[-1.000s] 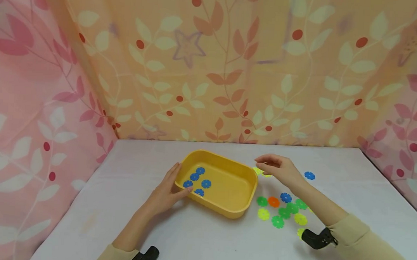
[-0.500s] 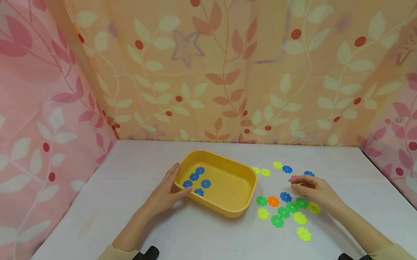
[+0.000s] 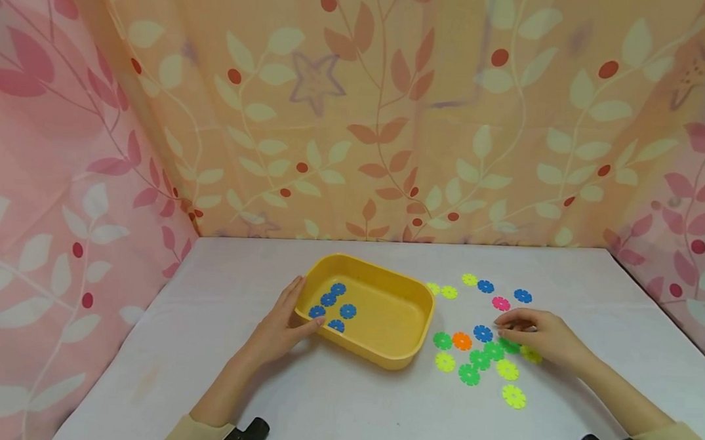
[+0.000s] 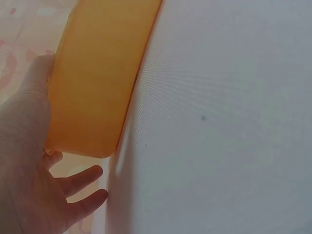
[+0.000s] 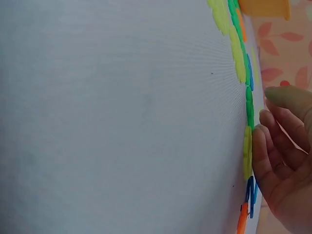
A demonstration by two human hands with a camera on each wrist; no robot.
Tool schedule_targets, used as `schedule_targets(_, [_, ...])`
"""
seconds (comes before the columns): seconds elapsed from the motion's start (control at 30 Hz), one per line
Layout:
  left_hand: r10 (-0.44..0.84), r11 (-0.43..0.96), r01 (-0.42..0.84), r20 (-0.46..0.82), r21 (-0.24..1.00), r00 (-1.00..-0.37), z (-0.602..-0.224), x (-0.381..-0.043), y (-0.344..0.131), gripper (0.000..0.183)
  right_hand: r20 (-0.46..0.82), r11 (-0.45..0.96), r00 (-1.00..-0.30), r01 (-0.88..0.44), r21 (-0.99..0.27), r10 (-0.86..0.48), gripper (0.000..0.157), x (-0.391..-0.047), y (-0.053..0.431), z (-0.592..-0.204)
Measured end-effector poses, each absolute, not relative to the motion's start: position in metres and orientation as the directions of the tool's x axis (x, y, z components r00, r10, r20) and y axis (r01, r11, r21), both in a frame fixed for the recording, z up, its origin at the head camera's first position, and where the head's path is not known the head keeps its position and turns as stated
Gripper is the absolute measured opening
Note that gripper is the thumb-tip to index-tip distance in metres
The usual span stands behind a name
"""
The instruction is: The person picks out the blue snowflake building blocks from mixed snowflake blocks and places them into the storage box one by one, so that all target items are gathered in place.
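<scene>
A yellow tray (image 3: 382, 360) sits mid-table with several blue flower discs (image 3: 338, 306) in its left half. My left hand (image 3: 299, 307) holds the tray's left end, thumb over the near rim and fingers along the outer wall; the left wrist view shows the palm (image 4: 29, 185) against the tray wall (image 4: 97, 73). To the tray's right, my right hand (image 3: 504, 331) rests low over a cluster of discs, its loosely curled fingertips just right of a blue disc (image 3: 483, 333) and holding nothing. In the right wrist view its fingers (image 5: 282, 161) touch discs seen edge-on (image 5: 247, 151).
Loose discs lie right of the tray: green (image 3: 469, 374), orange (image 3: 462, 341), yellow (image 3: 513, 396), pink (image 3: 500, 304) and two more blue ones (image 3: 523, 296) farther back. Patterned cloth walls (image 3: 357, 115) close off the table's back and sides.
My right hand has moved from beside the tray's right rim out to the right and then down onto the disc cluster. The left hand and the tray have stayed put.
</scene>
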State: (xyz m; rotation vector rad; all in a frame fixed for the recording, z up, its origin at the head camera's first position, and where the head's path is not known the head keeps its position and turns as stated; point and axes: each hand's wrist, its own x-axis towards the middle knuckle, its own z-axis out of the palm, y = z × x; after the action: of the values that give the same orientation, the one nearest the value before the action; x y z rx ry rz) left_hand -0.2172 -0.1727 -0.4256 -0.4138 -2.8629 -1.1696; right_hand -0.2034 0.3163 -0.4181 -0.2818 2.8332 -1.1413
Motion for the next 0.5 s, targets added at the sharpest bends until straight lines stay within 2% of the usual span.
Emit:
schedule_targets(0.23, [0.230,0.684,0.247,0.118,0.686,-0.966,-0.4259,-0.2178,-0.1728,0.098,0.073,0.765,-0.958,-0.265,-0.587,-0.276,0.018,-0.2071,0.3100,-0.4209])
schedule_targets(0.5, [0.227,0.685,0.241,0.113,0.688,-0.967,-0.4272,-0.2181,-0.1725,0.097,0.081,0.763,-0.957,-0.273,-0.586,-0.280,0.017,-0.2084,0.3095,-0.4222])
